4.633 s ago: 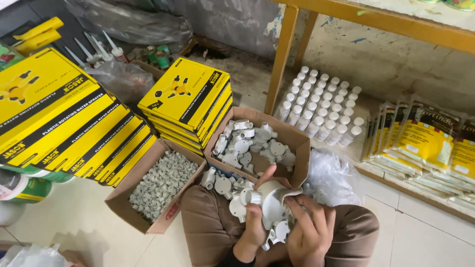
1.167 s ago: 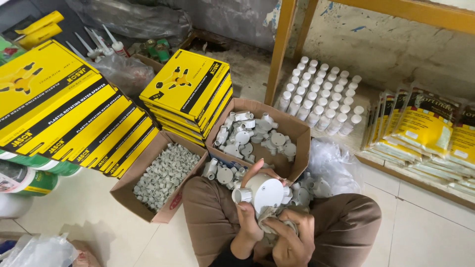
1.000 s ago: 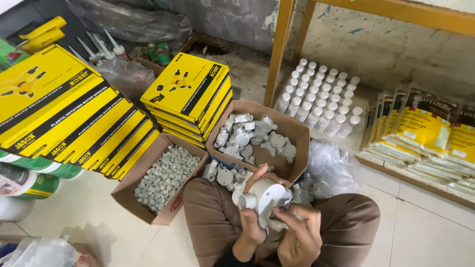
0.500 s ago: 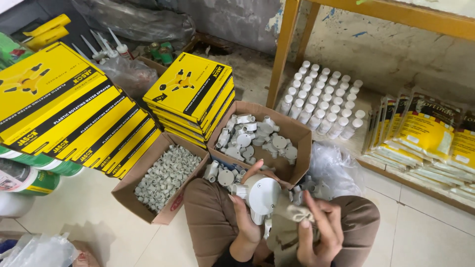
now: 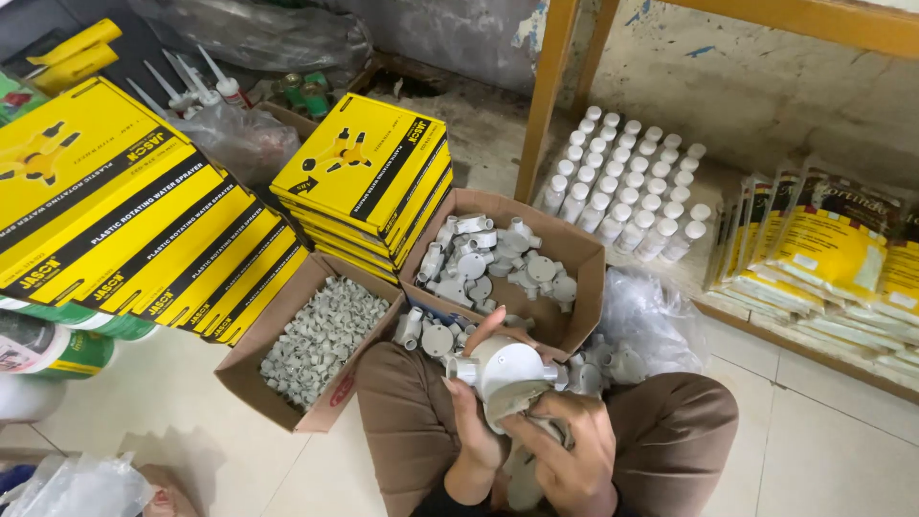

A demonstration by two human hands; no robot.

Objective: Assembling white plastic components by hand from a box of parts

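My left hand (image 5: 476,421) is wrapped around a round white junction box (image 5: 507,371), fingers curled at its rim, holding it just above my lap. My right hand (image 5: 572,442) sits at four o'clock of it, fingertips pinched on the box's lower edge, where a small piece seems to be getting pressed on; what exactly is between those fingers I cannot tell. To do this well, I judge the left grip should stay firm and steady while the right works the edge squarely, with the box kept over my lap so a dropped part lands on cloth.

At twelve o'clock of my hands stands the open cardboard box of grey fittings (image 5: 498,260); at ten o'clock, the carton of small grey clips (image 5: 316,335). More loose fittings (image 5: 426,335) lie on my knee, and a stack of yellow boxes (image 5: 369,172) rises beyond.

Compared with half a second ago, the right hand has closed in from a spread position, and the junction box sits slightly higher.
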